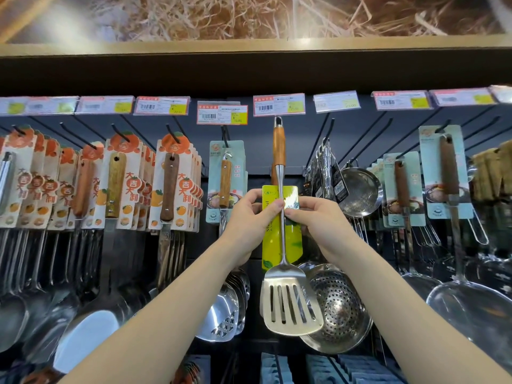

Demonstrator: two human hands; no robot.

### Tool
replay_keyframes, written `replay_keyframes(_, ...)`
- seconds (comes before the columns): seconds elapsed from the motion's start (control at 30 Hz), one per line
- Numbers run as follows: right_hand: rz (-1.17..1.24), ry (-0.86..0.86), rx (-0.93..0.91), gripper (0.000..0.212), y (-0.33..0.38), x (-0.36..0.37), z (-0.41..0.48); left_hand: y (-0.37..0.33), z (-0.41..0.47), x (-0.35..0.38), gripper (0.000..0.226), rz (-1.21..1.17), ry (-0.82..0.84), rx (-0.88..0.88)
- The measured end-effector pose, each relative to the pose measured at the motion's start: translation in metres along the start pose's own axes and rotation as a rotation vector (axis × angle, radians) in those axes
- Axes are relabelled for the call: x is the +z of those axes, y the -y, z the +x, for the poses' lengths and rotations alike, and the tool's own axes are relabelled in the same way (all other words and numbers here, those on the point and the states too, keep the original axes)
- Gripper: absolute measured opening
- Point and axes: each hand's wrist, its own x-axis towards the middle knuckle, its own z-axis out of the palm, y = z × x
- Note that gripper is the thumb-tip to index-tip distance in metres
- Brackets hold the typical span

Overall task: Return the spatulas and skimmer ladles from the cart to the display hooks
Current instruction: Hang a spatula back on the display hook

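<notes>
we are holding the slotted spatula (288, 303) upright in front of the display wall, blade down, using both hands. the left hand (249, 214) is gripping from the left side: its thumb is pressing on the front of the yellow-green card (293, 239) just beside the steel shaft, and its fingers are curling round the card's left edge. the right hand (313, 220) is gripping from the right side, its curled fingers pinching the card's right edge next to the shaft. the fingers of both hands are thus clamping on the spatula's card and shaft. the card is lying behind the shaft and running down to the neck of the blade.

the wooden handle (278, 145) is pointing up, and the steel hanging loop at its top is sitting just below a price tag (279, 104) on the shelf rail. we cannot tell whether the loop is resting on a hook.

the blade is partly covering a perforated skimmer ladle (338, 309) hanging behind it on the right. carded spatulas (171, 187) with orange print are hanging in rows to the left. a mesh strainer (360, 192) is hanging near the right hand.
</notes>
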Motion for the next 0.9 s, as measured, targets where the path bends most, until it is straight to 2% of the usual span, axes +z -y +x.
replay_keyframes(0.2, -0.115, -0.028, 0.058, 0.012, -0.007, -0.001, 0.006, 0.007, 0.003, -0.002, 0.020, 0.012, -0.025, -0.072)
replay_keyframes(0.4, -0.119, -0.062, 0.105, 0.009, -0.025, -0.006, 0.008, 0.027, 0.003, -0.005, 0.035, 0.040, -0.027, -0.131)
replay_keyframes(0.7, -0.319, -0.163, 0.230, 0.002, -0.054, -0.001, 0.043, 0.061, 0.039, 0.001, 0.026, 0.254, -0.164, -0.201)
replay_keyframes(0.9, -0.574, -0.255, 0.300, 0.020, -0.072, 0.009, 0.063, 0.080, 0.048, 0.007, 0.030, 0.347, -0.298, -0.249)
